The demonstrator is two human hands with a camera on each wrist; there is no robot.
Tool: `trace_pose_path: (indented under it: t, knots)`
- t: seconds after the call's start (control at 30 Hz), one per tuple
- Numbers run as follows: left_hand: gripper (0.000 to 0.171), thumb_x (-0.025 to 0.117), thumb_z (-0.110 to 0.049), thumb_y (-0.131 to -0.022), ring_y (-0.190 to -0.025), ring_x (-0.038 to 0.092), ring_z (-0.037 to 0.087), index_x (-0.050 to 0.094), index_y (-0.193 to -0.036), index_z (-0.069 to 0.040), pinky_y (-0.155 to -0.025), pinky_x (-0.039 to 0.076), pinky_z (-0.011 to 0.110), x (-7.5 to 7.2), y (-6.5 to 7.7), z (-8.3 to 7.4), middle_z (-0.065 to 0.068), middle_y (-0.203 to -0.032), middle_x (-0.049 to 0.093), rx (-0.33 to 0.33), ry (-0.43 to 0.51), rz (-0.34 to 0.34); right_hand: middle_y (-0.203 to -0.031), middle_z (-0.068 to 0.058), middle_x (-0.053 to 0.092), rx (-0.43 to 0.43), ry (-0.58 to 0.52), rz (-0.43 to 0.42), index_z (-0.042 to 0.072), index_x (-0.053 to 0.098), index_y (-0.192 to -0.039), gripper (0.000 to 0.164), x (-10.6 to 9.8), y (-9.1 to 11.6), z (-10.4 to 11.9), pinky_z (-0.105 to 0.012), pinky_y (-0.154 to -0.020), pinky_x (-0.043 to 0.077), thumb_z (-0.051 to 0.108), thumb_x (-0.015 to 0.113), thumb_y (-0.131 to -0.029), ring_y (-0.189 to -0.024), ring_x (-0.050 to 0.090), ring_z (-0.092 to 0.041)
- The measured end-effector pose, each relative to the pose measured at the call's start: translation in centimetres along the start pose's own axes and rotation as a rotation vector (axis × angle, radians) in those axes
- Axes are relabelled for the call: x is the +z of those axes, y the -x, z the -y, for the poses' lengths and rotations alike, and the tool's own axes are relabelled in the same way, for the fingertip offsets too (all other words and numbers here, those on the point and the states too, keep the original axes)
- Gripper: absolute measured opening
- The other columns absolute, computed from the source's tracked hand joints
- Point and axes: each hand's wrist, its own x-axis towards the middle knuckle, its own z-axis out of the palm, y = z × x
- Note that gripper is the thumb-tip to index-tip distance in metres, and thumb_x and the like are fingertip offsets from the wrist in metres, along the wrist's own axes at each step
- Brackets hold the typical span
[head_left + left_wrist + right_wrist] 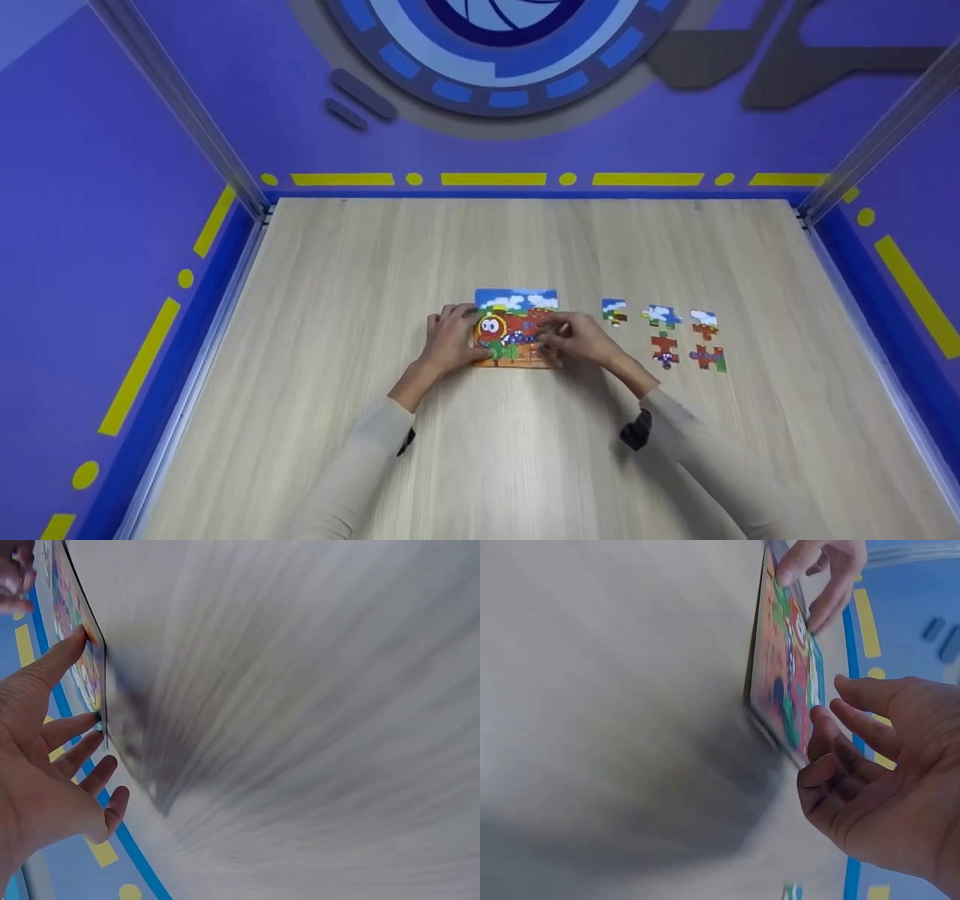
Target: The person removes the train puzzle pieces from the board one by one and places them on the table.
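Note:
A small jigsaw puzzle (pixel 517 300) lies on the table, its picture showing a red, round-eyed character under a cloudy sky. My left hand (pixel 450 337) rests at its left side. In the left wrist view the thumb (pixel 71 649) touches the picture face, while the other fingers are spread and two meet the edge. At the right side is my right hand (pixel 581 339), with its fingers bent loosely. The right wrist view shows those fingers (pixel 821 727) by the puzzle's edge and the thumb apart from it. I see no loose piece in either hand.
Several loose jigsaw pieces lie to the right, among them a sky piece (pixel 661 315), a red piece (pixel 664 351) and a separate corner piece (pixel 613 310). Blue panels (pixel 495 157) with yellow marks border the wooden table (pixel 360 255) at the back and sides.

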Motion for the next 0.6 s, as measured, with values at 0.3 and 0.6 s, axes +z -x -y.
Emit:
trace_pose_path:
  t: [0.3,0.6]
  knots:
    - [0.069,0.085,-0.033,-0.083,-0.137,0.046,0.037,0.061,-0.141,-0.004,-0.106,0.033,0.058,0.0,-0.1,-0.6,0.015,-0.146,0.056,-0.019,-0.034,0.004,-0.107,-0.019,0.069,-0.052,0.073,-0.031,-0.005,0.069,-0.125,0.031,3.1,-3.7,1.5,-0.030,-0.077,0.051,0.008,0.069,-0.096,-0.089,0.064,-0.023]
    - [0.070,0.084,-0.036,-0.084,-0.136,0.047,0.036,0.060,-0.142,-0.006,-0.106,0.034,0.057,-0.1,-0.1,-0.5,0.014,-0.146,0.057,-0.030,-0.055,0.014,-0.115,-0.015,0.072,0.052,0.187,-0.102,0.003,0.068,-0.131,0.044,5.3,-5.3,2.3,-0.043,-0.091,0.055,0.014,0.079,-0.090,-0.098,0.064,-0.024]
